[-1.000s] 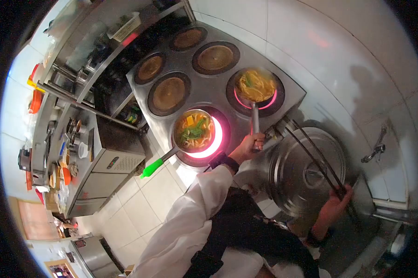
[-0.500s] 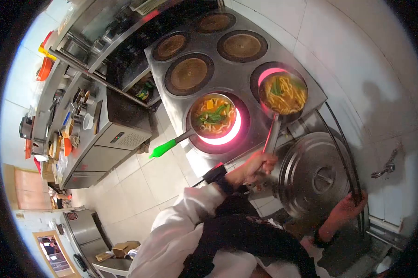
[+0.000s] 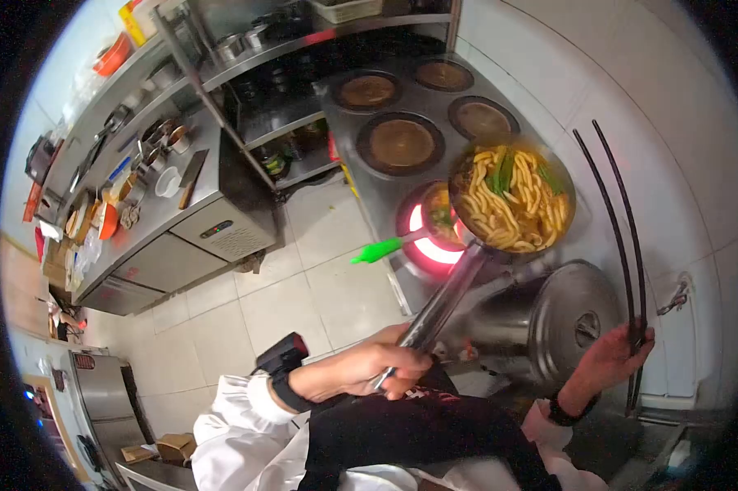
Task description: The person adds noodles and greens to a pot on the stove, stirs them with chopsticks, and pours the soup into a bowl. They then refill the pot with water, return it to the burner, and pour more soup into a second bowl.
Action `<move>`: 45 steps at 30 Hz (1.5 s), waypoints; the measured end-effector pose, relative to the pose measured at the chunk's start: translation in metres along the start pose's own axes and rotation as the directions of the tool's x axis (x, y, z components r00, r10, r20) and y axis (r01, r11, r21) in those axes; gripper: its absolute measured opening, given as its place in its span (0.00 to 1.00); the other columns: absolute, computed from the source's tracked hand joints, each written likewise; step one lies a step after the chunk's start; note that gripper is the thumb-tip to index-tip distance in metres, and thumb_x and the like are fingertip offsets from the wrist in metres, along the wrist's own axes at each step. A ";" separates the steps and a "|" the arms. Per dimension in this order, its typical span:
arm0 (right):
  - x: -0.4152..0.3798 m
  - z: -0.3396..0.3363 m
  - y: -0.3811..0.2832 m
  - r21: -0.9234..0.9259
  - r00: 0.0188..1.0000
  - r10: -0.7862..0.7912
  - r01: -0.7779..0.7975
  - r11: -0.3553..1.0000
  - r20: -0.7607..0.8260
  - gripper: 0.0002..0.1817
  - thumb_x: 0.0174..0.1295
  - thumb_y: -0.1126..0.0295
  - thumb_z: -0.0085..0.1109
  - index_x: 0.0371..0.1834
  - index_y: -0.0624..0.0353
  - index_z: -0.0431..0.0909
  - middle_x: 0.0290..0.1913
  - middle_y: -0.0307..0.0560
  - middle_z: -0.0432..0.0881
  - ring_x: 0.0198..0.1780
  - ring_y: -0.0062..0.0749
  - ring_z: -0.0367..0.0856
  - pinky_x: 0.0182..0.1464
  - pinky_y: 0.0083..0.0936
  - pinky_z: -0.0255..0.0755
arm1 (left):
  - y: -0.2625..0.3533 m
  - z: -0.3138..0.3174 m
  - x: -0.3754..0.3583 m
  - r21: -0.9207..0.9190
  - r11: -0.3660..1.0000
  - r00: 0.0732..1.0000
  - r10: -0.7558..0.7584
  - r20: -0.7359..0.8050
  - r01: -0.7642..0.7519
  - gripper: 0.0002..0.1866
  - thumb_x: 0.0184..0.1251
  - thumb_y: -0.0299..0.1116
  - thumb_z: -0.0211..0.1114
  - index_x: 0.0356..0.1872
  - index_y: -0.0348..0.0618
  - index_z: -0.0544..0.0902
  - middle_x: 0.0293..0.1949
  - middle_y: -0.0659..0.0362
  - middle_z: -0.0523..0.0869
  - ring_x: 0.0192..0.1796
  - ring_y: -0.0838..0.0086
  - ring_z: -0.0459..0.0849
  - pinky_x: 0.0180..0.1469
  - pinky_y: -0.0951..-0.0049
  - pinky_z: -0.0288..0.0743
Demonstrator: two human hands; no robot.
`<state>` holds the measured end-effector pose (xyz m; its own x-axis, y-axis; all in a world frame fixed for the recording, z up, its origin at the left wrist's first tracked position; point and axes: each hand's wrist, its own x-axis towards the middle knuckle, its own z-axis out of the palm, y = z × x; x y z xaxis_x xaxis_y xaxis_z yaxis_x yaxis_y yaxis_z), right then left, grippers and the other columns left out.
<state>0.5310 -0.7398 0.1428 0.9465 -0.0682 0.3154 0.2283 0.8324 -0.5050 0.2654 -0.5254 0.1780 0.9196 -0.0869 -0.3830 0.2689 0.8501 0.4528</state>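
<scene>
My left hand (image 3: 373, 366) is closed round the long metal handle of a frying pan (image 3: 443, 304). Thick yellow noodles (image 3: 508, 214) with green leaves in brown sauce fill the pan, which is raised above the stove and partly covers a smaller pan behind it. That smaller pan's bright green handle (image 3: 377, 250) points left, and some soup with greens (image 3: 441, 217) shows inside. In my right hand (image 3: 610, 360), near the wall, is a pair of long dark chopsticks (image 3: 618, 217), their tips pointing up and away from the noodles.
A glowing burner (image 3: 422, 252) is under the green-handled pan, with several dark hotplates (image 3: 400, 143) farther back. A large lidded steel pot (image 3: 569, 323) stands close to the stove's near edge. To the left is a steel counter (image 3: 213, 176) with a cleaver, bowls and containers.
My left hand has lifted the noodle pan off its burner and brought it closer, over toward the green-handled pan. My right hand still holds the chopsticks. The camera view has shifted.
</scene>
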 end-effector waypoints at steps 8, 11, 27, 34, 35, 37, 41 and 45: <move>-0.188 0.119 0.057 0.128 0.975 0.134 -0.157 0.979 0.175 0.13 0.64 0.64 0.40 0.38 0.65 0.69 0.42 0.47 0.74 0.39 0.28 0.72 0.34 0.17 0.69 | -0.008 -0.077 -0.230 -0.017 0.997 0.989 0.072 -0.132 -0.075 0.09 0.56 0.24 0.54 0.33 0.42 0.63 0.14 0.65 0.65 0.11 0.83 0.63 0.13 0.81 0.58; -0.260 0.177 0.091 0.002 0.905 0.311 -0.325 0.946 0.290 0.13 0.66 0.62 0.35 0.34 0.60 0.66 0.39 0.46 0.68 0.34 0.24 0.67 0.33 0.15 0.63 | -0.038 -0.109 -0.285 -0.119 0.970 0.944 0.170 -0.283 -0.211 0.10 0.55 0.22 0.53 0.38 0.40 0.63 0.13 0.66 0.65 0.10 0.84 0.62 0.11 0.81 0.56; -0.519 0.384 0.286 -0.285 0.346 0.709 -0.740 0.609 0.615 0.14 0.66 0.59 0.35 0.32 0.56 0.66 0.36 0.44 0.70 0.32 0.23 0.69 0.28 0.15 0.63 | -0.070 -0.234 -0.472 -0.202 0.601 0.550 0.476 -0.686 -0.773 0.11 0.57 0.24 0.52 0.39 0.41 0.63 0.15 0.66 0.64 0.11 0.84 0.63 0.13 0.83 0.58; -0.603 0.483 0.377 -0.354 0.120 0.678 -0.780 0.516 0.725 0.15 0.66 0.61 0.35 0.36 0.59 0.68 0.42 0.46 0.71 0.36 0.26 0.74 0.31 0.17 0.67 | -0.032 -0.264 -0.556 -0.151 0.448 0.364 0.441 -0.820 -0.881 0.12 0.53 0.21 0.53 0.38 0.39 0.62 0.14 0.64 0.64 0.10 0.83 0.62 0.12 0.82 0.58; -0.622 0.497 0.392 -0.359 0.062 0.648 -0.791 0.496 0.759 0.15 0.66 0.61 0.34 0.36 0.60 0.68 0.43 0.47 0.71 0.36 0.27 0.74 0.32 0.17 0.67 | -0.029 -0.273 -0.570 -0.108 0.446 0.318 0.427 -0.846 -0.888 0.13 0.52 0.21 0.53 0.37 0.38 0.62 0.14 0.64 0.64 0.10 0.83 0.63 0.12 0.82 0.58; -0.667 0.525 0.415 -0.402 -0.008 0.648 -0.791 0.462 0.762 0.15 0.66 0.62 0.34 0.37 0.61 0.68 0.43 0.47 0.70 0.37 0.27 0.73 0.33 0.17 0.67 | -0.025 -0.298 -0.596 -0.111 0.367 0.274 0.429 -0.861 -0.924 0.14 0.50 0.21 0.54 0.37 0.37 0.62 0.14 0.62 0.65 0.10 0.82 0.63 0.12 0.81 0.59; -0.710 0.555 0.417 -0.415 -0.014 0.640 -0.772 0.482 0.768 0.14 0.66 0.62 0.35 0.37 0.61 0.68 0.43 0.48 0.70 0.36 0.27 0.73 0.34 0.16 0.66 | -0.030 -0.314 -0.626 -0.126 0.313 0.275 0.492 -0.826 -0.941 0.16 0.47 0.19 0.52 0.38 0.38 0.60 0.15 0.59 0.65 0.11 0.79 0.64 0.13 0.78 0.59; -0.818 0.596 0.429 -0.481 -0.121 0.590 -0.717 0.504 0.798 0.13 0.66 0.62 0.35 0.37 0.60 0.67 0.41 0.48 0.70 0.33 0.25 0.74 0.30 0.15 0.67 | -0.025 -0.372 -0.710 -0.152 0.313 0.297 0.490 -0.820 -0.937 0.15 0.47 0.20 0.52 0.38 0.37 0.61 0.15 0.60 0.65 0.11 0.79 0.64 0.13 0.79 0.59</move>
<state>-0.2811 0.0009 0.1464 -0.1618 0.9384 0.3054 -0.4544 0.2039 -0.8672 -0.5005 -0.2921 0.1385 0.1697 0.8163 -0.5521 -0.8213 0.4268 0.3786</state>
